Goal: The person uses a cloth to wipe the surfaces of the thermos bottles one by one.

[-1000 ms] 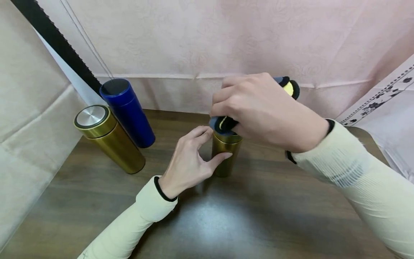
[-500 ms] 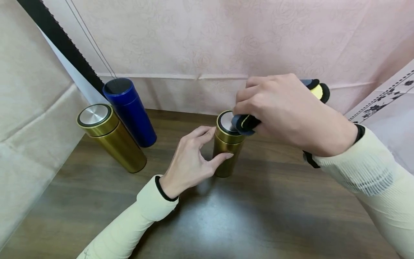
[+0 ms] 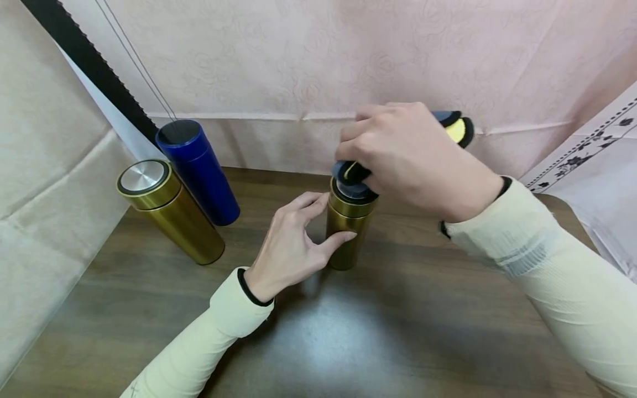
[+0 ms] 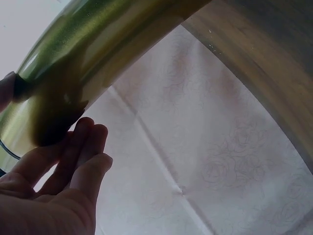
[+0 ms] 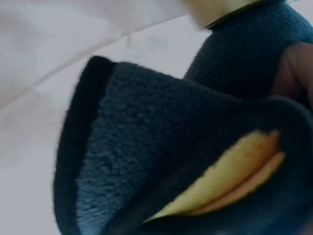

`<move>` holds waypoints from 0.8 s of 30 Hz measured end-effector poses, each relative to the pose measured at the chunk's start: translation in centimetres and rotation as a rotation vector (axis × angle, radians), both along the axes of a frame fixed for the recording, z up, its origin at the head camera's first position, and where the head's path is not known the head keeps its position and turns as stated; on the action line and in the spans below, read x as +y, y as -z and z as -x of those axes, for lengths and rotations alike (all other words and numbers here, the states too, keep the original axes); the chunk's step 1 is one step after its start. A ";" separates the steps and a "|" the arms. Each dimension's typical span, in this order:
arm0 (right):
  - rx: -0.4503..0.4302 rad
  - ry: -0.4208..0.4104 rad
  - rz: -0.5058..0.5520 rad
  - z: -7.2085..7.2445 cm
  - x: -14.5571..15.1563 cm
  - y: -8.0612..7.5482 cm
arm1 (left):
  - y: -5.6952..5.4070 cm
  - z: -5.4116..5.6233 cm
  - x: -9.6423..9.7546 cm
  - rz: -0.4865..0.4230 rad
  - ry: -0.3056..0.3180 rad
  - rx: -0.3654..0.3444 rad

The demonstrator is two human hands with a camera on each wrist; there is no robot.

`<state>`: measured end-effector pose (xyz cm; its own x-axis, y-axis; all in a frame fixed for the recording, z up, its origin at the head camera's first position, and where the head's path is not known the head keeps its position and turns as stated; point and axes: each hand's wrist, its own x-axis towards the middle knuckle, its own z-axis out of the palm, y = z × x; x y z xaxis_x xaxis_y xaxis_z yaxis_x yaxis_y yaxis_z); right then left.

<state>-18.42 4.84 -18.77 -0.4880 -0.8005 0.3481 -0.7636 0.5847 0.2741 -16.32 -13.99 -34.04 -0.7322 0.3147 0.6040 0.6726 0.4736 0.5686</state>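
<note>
A gold thermos [image 3: 350,223] stands upright on the wooden table. My left hand [image 3: 291,243] steadies it from the left, thumb across its front and fingertips at its far side. In the left wrist view the thermos [image 4: 112,39] slants across the top, with the thumb on one side and the fingers on the other. Above the lid, my right hand [image 3: 405,160] grips a bunched, fleecy blue-grey cleaning cloth [image 3: 350,172] with black edging and a yellow inner face. The cloth covers most of the lid top; in the right wrist view the cloth [image 5: 132,127] fills much of the frame.
To the left stand a second gold thermos [image 3: 186,226] with a silver lid disc and a blue thermos [image 3: 204,177] with a dark top. Pale patterned fabric [image 3: 278,61] hangs behind the wooden table [image 3: 423,331]. A black strip [image 3: 89,66] runs diagonally at the upper left.
My right hand and the cloth moved right across the lid, baring much of its silver disc, then came back left over it. My left hand keeps its hold on the thermos.
</note>
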 end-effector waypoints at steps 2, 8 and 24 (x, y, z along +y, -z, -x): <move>-0.004 0.032 -0.003 0.0 0.8 -0.1 | 0.0 0.0 0.0 0.000 -0.005 -0.006; 0.038 -0.072 0.013 -1.2 2.7 0.6 | -0.2 0.0 0.0 0.014 0.008 -0.009; -0.184 -0.005 0.999 -4.2 7.5 5.7 | 0.7 0.5 1.1 -0.049 0.110 -0.133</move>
<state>-14.20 12.30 -24.48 -0.5989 -0.1866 0.7788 -0.7479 0.4781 -0.4606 -16.85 -12.86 -34.72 -0.7692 0.3701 0.5209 0.6364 0.3704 0.6766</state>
